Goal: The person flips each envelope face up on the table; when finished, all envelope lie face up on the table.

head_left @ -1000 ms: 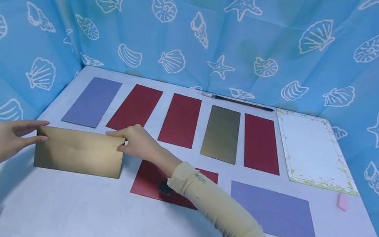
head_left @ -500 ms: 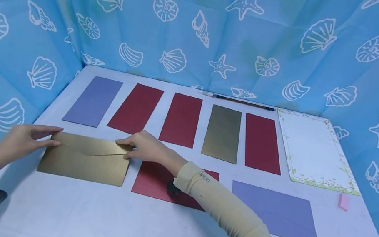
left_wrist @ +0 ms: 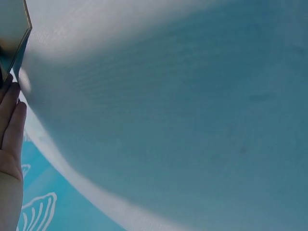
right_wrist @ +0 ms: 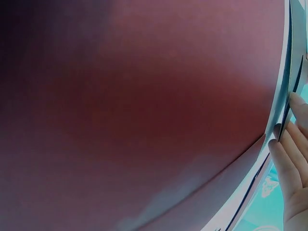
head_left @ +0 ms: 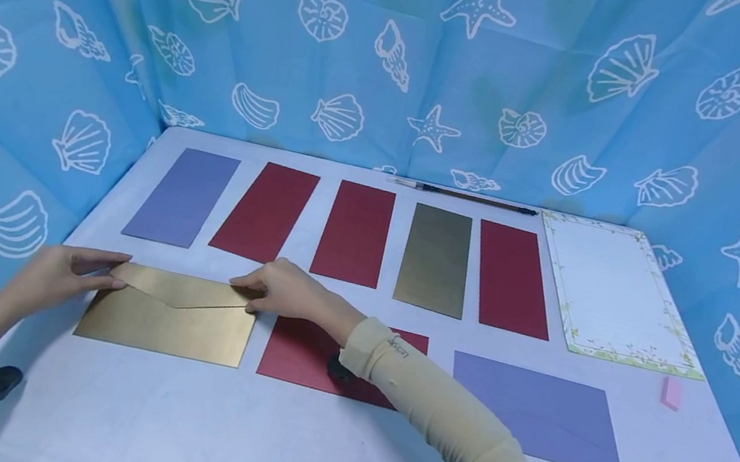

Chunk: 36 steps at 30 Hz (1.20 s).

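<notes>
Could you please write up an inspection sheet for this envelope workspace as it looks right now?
Surface: white table, flat.
Job's things: gold envelope at front left, flap side up.
Clutter: back row of purple, three red and one gold envelope; bordered letter paper; brush pen; pink eraser; red envelope and purple envelope in front.
Grippers: left hand holds the flap's left corner; right hand holds its right corner.
Cables: nothing seen.
Surroundings: blue seashell cloth on three sides.
</notes>
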{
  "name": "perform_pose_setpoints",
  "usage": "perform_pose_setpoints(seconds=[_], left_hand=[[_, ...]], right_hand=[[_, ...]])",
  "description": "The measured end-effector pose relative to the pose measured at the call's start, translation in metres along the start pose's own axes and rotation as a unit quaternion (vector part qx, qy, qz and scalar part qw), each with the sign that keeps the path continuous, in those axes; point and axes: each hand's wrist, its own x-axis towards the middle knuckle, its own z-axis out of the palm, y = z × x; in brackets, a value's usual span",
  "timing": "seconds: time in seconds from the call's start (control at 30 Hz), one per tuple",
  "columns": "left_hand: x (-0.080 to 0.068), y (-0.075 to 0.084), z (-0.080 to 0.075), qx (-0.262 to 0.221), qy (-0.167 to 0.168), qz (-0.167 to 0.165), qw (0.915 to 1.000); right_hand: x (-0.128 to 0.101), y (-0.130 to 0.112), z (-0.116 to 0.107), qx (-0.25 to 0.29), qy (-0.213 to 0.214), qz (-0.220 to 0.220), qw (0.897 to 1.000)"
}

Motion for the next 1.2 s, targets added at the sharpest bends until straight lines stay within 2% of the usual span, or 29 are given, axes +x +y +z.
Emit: perform_pose_setpoints(seconds=[0.1, 0.3, 0.4, 0.5, 0.63, 0.73, 0.9, 1.2], left_hand=[[0.001, 0.001, 0.001, 0.001, 0.005, 0.004, 1.0], [-0.004, 0.005, 0.005, 0.003, 0.006, -0.009, 0.9999], [-0.014, 0.014, 0.005, 0.005, 0.018, -0.006, 0.9998], [-0.027, 0.026, 0.006, 0.042, 0.026, 0.0, 0.9988], [-0.041, 0.036, 0.013, 0.09, 0.011, 0.009, 0.9958], [-0.047, 0.037, 0.021, 0.088, 0.006, 0.017, 0.996], [-0.05, 0.033, 0.028, 0.084, 0.015, 0.019, 0.9962], [-0.047, 0.034, 0.024, 0.086, 0.011, 0.017, 0.9961]], right_hand=[[-0.001, 0.001, 0.0, -0.005, -0.002, -0.003, 1.0], [-0.004, -0.003, -0.002, -0.019, -0.015, -0.001, 1.0], [-0.009, -0.008, -0.003, -0.02, -0.029, 0.003, 0.999], [-0.016, -0.014, -0.003, -0.018, -0.044, -0.005, 0.999], [-0.027, -0.02, 0.0, -0.013, -0.058, -0.019, 0.998], [-0.032, -0.022, 0.003, -0.029, -0.07, -0.025, 0.997], [-0.034, -0.025, 0.005, -0.067, -0.086, -0.03, 0.994], [-0.032, -0.024, 0.006, -0.082, -0.08, -0.032, 0.993]])
